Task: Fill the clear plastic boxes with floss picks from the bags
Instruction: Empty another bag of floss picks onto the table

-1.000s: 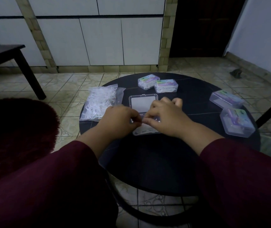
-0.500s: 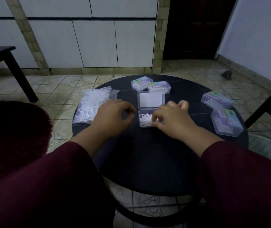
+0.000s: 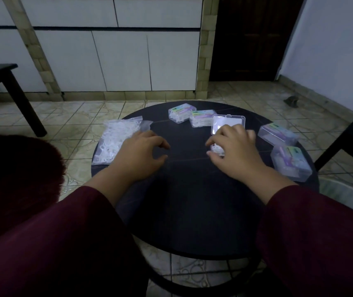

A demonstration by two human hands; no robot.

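Right hand [image 3: 234, 152] covers the open box [image 3: 228, 125], fingers curled on it, steadying I'd say; left hand [image 3: 138, 154] hovers loose-fingered, bag [image 3: 115, 139] at nine o'clock for my refill.

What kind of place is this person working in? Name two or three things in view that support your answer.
Most likely a room in a home, not a workshop: a tiled floor, white cabinet doors along the wall, a dark wooden door, and a small round black table serving as the work surface.

The right hand [image 3: 236, 153] hides most of the open box's [image 3: 228, 123] base — its fill unreadable.
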